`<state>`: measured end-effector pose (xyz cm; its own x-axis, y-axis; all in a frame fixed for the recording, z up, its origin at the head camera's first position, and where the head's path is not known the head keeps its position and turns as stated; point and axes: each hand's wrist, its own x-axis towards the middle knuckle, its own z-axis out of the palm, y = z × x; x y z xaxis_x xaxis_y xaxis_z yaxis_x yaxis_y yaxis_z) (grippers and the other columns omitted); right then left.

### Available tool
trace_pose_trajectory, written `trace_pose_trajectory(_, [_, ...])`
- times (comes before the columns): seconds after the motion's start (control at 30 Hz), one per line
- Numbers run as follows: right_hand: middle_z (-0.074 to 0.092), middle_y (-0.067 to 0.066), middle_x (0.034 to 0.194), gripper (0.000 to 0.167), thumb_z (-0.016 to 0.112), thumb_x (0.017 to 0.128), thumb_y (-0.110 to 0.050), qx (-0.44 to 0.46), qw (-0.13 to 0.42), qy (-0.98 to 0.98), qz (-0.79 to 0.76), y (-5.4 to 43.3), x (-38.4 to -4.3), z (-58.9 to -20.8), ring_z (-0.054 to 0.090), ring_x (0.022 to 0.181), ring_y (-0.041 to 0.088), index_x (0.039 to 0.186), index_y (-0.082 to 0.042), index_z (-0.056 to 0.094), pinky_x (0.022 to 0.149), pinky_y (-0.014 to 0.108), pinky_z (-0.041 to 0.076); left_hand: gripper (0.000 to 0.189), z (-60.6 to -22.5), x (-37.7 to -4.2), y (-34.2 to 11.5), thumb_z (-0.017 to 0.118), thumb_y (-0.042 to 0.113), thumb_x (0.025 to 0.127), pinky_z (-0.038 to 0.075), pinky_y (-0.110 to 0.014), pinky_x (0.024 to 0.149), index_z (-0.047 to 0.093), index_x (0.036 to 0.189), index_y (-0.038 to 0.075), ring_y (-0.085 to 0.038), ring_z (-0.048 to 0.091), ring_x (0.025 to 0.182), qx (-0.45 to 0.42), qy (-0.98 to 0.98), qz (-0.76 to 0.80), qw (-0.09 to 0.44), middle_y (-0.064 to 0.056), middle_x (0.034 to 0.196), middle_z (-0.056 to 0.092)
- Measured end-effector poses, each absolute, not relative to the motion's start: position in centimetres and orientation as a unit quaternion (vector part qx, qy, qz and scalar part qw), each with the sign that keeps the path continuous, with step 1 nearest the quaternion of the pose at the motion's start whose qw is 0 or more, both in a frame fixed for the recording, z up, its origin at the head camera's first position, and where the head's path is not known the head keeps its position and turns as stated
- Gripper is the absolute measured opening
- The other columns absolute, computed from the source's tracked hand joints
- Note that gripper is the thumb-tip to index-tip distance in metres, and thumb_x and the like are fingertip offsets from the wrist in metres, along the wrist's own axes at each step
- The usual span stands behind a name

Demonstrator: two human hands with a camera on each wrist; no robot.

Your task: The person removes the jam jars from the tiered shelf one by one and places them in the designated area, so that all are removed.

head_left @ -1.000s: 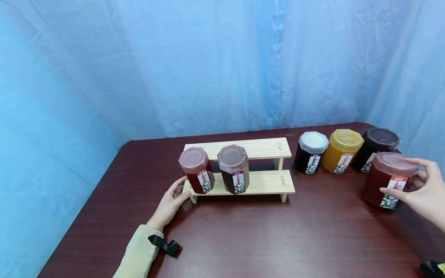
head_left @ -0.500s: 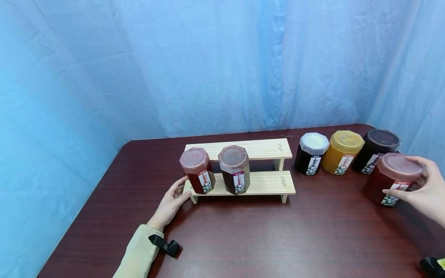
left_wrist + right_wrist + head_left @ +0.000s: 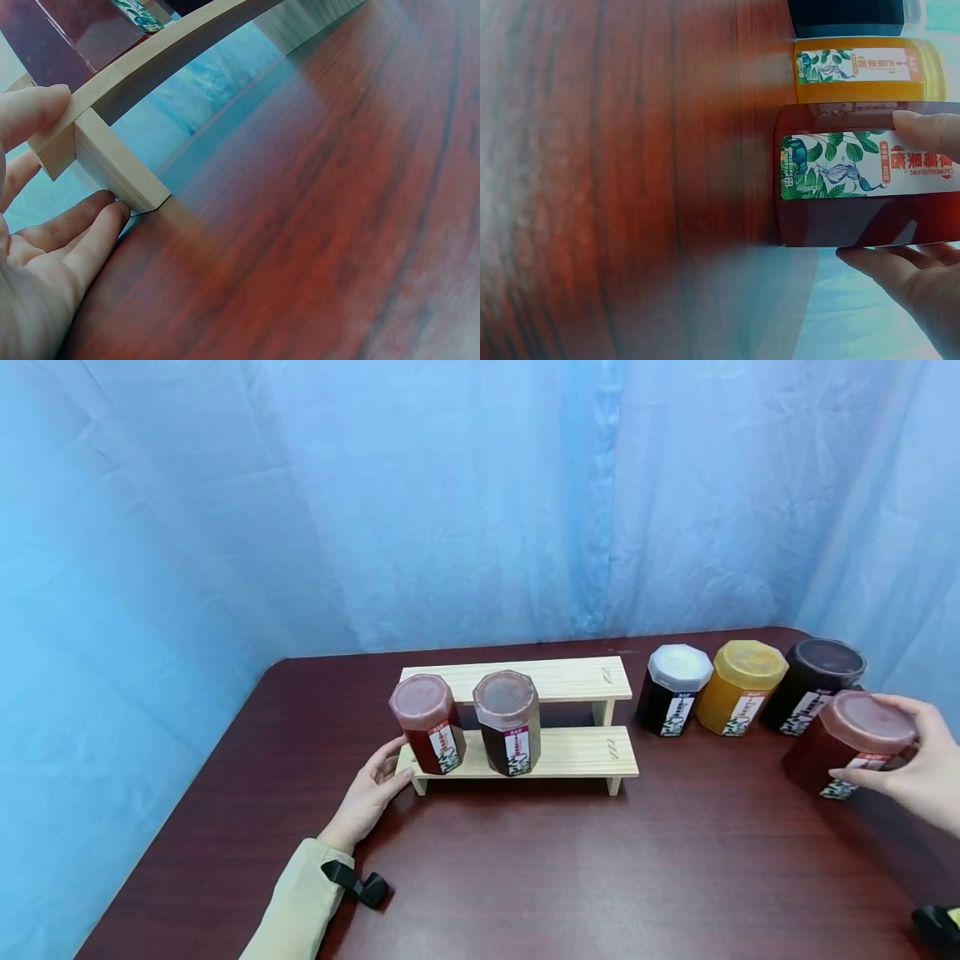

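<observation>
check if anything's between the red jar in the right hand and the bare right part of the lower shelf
Nothing visible: only tabletop lies between the red jar and the lower shelf. The white-lidded jar, yellow jar and dark jar stand farther back.

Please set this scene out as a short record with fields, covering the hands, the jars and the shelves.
Left hand: holds the left end of the front shelf
Right hand: holds a red jar between thumb and fingers
On the front shelf: a second red jar, with a brown-lidded jar to its right
Rear shelf: higher than the front one
Table, left to right: white-lidded jar, yellow jar, dark-lidded jar
Backdrop: blue curtain
</observation>
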<state>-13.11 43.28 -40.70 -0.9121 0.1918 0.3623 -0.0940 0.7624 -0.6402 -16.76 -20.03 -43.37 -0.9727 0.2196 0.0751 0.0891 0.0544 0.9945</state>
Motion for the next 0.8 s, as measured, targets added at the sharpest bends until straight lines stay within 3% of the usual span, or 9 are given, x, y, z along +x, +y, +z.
trace_pose_trajectory(0.03, [0.039,0.017,0.121,0.11,0.082,0.062,0.008,-0.023,0.203,-0.916,0.346,43.3,-13.1,-40.6,0.039,0.063,-0.012,0.149,-0.017,0.02,0.048,0.011,0.037,0.06,-43.2,-16.8,-20.0,0.058,0.01,0.093,0.046,-0.016,0.088,0.03,0.145,0.004,0.0,0.055,0.107,0.099,0.728,0.677,0.052,-0.028,0.137,0.043])
trace_pose_trajectory(0.13, [0.036,0.023,0.122,0.11,0.082,0.063,0.006,-0.023,0.195,-0.92,0.339,43.5,-13.2,-40.8,0.039,0.063,-0.011,0.15,-0.018,0.019,0.047,0.011,0.038,0.058,-43.0,-16.8,-20.0,0.056,0.004,0.093,0.045,-0.016,0.088,0.03,0.145,0.004,0.0,0.055,0.107,0.087,0.731,0.674,0.06,-0.028,0.138,0.042])
trace_pose_trajectory(0.3, [0.038,0.01,0.112,0.113,0.084,0.062,0.004,-0.019,0.189,-0.921,0.34,43.9,-13.5,-40.8,0.044,0.059,-0.005,0.149,-0.026,0.018,0.048,0.013,0.041,0.059,-42.9,-16.8,-20.0,0.055,0.003,0.093,0.045,-0.016,0.088,0.029,0.146,0.004,0.0,0.055,0.105,0.086,0.729,0.676,0.064,-0.029,0.136,0.043])
trace_pose_trajectory(0.4, [0.038,0.014,0.112,0.111,0.083,0.063,0.005,-0.007,0.184,-0.92,0.346,43.2,-13.3,-40.1,0.045,0.058,-0.008,0.149,-0.021,0.017,0.049,0.011,0.04,0.059,-42.9,-16.8,-20.0,0.055,0.003,0.093,0.045,-0.016,0.088,0.029,0.146,0.004,0.0,0.055,0.105,0.088,0.729,0.676,0.064,-0.03,0.136,0.043])
trace_pose_trajectory(0.43, [0.036,0.024,0.113,0.11,0.082,0.064,0.006,-0.003,0.18,-0.92,0.348,42.6,-13.1,-39.5,0.043,0.061,-0.011,0.149,-0.016,0.016,0.05,0.009,0.039,0.058,-42.9,-16.8,-20.0,0.055,0.003,0.094,0.045,-0.016,0.088,0.029,0.146,0.004,0.0,0.055,0.105,0.088,0.73,0.674,0.063,-0.03,0.136,0.043])
trace_pose_trajectory(0.5, [0.035,0.028,0.116,0.109,0.081,0.064,0.008,0.007,0.177,-0.92,0.349,42.5,-13.2,-39.3,0.042,0.063,-0.014,0.149,-0.012,0.015,0.051,0.007,0.039,0.058,-42.9,-16.8,-20.0,0.055,0.004,0.094,0.044,-0.016,0.088,0.029,0.146,0.004,0.0,0.055,0.105,0.088,0.732,0.672,0.063,-0.03,0.136,0.042])
trace_pose_trajectory(0.63, [0.027,0.039,0.124,0.108,0.08,0.066,0.009,0.019,0.166,-0.923,0.346,42.7,-13.4,-39.3,0.032,0.076,-0.023,0.148,-0.003,0.011,0.054,0.002,0.036,0.058,-42.9,-16.7,-20.0,0.056,0.006,0.094,0.044,-0.015,0.089,0.029,0.146,0.005,0.0,0.054,0.107,0.083,0.735,0.669,0.064,-0.028,0.138,0.042])
trace_pose_trajectory(0.7, [0.026,0.04,0.125,0.108,0.08,0.067,0.006,0.022,0.162,-0.924,0.346,43.2,-13.6,-39.7,0.037,0.081,-0.016,0.148,-0.004,0.011,0.055,0.001,0.035,0.059,-42.9,-16.7,-19.9,0.056,0.007,0.094,0.045,-0.015,0.089,0.029,0.146,0.005,0.001,0.054,0.108,0.082,0.736,0.669,0.064,-0.028,0.139,0.042])
trace_pose_trajectory(0.8, [0.027,0.035,0.126,0.113,0.084,0.066,-0.001,0.015,0.167,-0.931,0.325,44.5,-14.2,-41.1,0.034,0.086,-0.014,0.151,-0.017,0.011,0.055,0.001,0.034,0.059,-42.9,-16.6,-19.9,0.056,0.007,0.093,0.045,-0.015,0.089,0.029,0.146,0.004,0.001,0.054,0.108,0.083,0.735,0.669,0.064,-0.028,0.139,0.041])
